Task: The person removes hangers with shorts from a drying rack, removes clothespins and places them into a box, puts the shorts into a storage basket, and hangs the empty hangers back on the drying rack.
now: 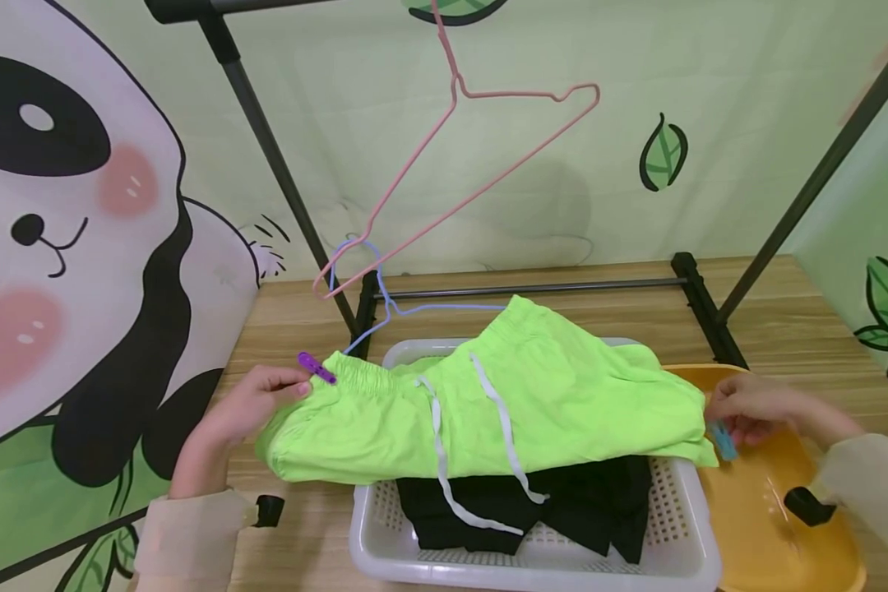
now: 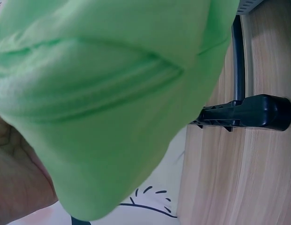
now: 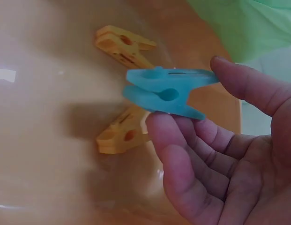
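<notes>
Bright green shorts with white drawstrings lie spread over the white basket. At their left corner my left hand pinches the waistband edge, beside a purple clothespin clipped there. Green cloth fills much of the left wrist view and hides those fingertips; part of the left palm shows. Over the orange basin, my right hand pinches a light blue clothespin between thumb and fingers. Two yellow clothespins lie in the basin beneath it.
A pink hanger hangs from the black rack. Behind the shorts is a blue hanger. Dark clothing lies in the basket. A panda picture covers the left wall.
</notes>
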The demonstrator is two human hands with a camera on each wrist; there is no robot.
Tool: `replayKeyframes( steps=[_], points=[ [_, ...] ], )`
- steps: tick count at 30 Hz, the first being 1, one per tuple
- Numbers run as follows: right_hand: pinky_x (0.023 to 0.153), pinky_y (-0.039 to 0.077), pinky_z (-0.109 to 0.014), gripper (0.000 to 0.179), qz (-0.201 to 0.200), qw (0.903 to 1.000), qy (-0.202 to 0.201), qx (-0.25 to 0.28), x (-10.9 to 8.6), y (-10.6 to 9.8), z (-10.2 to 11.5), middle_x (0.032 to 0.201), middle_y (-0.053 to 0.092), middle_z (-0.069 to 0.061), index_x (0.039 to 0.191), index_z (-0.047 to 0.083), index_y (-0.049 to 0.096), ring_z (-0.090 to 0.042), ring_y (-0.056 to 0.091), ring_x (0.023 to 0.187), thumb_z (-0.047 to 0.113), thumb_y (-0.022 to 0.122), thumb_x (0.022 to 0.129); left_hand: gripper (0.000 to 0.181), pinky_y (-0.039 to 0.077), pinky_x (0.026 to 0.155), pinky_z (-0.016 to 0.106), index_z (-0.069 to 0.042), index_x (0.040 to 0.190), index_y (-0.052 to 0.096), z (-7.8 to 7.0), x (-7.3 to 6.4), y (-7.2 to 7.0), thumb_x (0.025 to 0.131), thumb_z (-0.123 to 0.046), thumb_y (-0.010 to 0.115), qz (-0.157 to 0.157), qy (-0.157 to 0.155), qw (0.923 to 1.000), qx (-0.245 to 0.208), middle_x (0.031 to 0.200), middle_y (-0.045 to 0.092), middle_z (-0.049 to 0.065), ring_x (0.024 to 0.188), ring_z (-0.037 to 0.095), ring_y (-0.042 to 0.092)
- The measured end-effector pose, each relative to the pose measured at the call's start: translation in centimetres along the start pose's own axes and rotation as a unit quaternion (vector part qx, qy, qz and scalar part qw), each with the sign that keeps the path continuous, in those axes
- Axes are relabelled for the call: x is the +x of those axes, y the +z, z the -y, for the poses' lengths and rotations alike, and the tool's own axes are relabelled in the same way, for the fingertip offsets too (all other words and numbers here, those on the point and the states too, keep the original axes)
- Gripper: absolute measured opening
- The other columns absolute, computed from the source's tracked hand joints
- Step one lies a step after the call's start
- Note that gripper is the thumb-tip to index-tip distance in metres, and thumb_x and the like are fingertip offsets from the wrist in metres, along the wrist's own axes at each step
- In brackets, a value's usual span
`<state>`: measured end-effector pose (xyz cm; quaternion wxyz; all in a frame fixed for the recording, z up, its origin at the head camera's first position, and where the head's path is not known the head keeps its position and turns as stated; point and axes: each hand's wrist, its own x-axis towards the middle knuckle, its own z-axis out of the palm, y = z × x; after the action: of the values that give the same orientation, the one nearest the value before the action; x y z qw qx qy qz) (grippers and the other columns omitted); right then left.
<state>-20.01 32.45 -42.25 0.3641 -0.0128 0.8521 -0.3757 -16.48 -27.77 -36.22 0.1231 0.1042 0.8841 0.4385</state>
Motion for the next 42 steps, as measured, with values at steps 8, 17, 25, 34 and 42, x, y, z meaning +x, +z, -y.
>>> replayKeyframes(
  steps=[8,17,25,34,42],
  points=[
    [0.046,0.045,-0.021,0.015,0.01,0.9998,0.001,-0.016,0.1,1.0,0.0,0.058,0.053,0.0,0.077,0.005,0.05,-0.008,0.052,0.047,0.019,0.057,0.078,0.024,0.043,0.066,0.022,0.008,0.102,0.06,-0.5,-0.1,-0.1,0.089,-0.008,0.048,-0.004,-0.003,1.0,0.007,0.088,0.058,0.011,0.078,0.01,0.049],
    [0.045,0.046,-0.023,0.009,0.006,0.9986,0.025,-0.045,0.4,2.0,-0.2,0.056,0.056,-0.001,0.073,0.006,0.051,-0.009,0.056,0.047,0.014,0.055,0.075,0.024,0.043,0.065,0.022,0.008,0.102,0.06,-0.9,0.0,-0.2,0.09,-0.009,0.048,-0.006,0.001,0.9999,0.014,0.087,0.058,0.012,0.076,0.01,0.049],
    [0.045,0.047,-0.024,0.008,0.005,0.9971,0.028,-0.071,0.4,2.9,-0.2,0.052,0.057,-0.001,0.069,0.004,0.054,-0.009,0.057,0.045,0.009,0.053,0.075,0.023,0.043,0.064,0.022,0.008,0.101,0.06,-1.0,-0.1,-0.1,0.089,-0.008,0.048,-0.007,0.007,0.9998,0.016,0.087,0.059,0.013,0.075,0.009,0.05],
    [0.041,0.045,-0.024,0.013,-0.007,0.9956,0.022,-0.091,0.3,4.0,-0.1,0.046,0.056,-0.002,0.063,0.003,0.056,-0.007,0.053,0.039,0.009,0.055,0.074,0.023,0.043,0.065,0.022,0.007,0.103,0.06,-0.9,-0.1,0.1,0.089,-0.008,0.049,-0.009,0.0,0.9998,0.02,0.09,0.059,0.016,0.076,0.012,0.05],
    [0.039,0.044,-0.024,0.019,-0.021,0.993,0.028,-0.113,0.4,4.3,0.2,0.043,0.055,-0.003,0.058,0.0,0.057,-0.008,0.052,0.036,0.01,0.057,0.075,0.022,0.043,0.064,0.022,0.007,0.1,0.061,-0.8,0.0,0.2,0.089,-0.007,0.049,-0.013,0.006,0.9996,0.024,0.087,0.059,0.013,0.075,0.011,0.049]
  ],
)
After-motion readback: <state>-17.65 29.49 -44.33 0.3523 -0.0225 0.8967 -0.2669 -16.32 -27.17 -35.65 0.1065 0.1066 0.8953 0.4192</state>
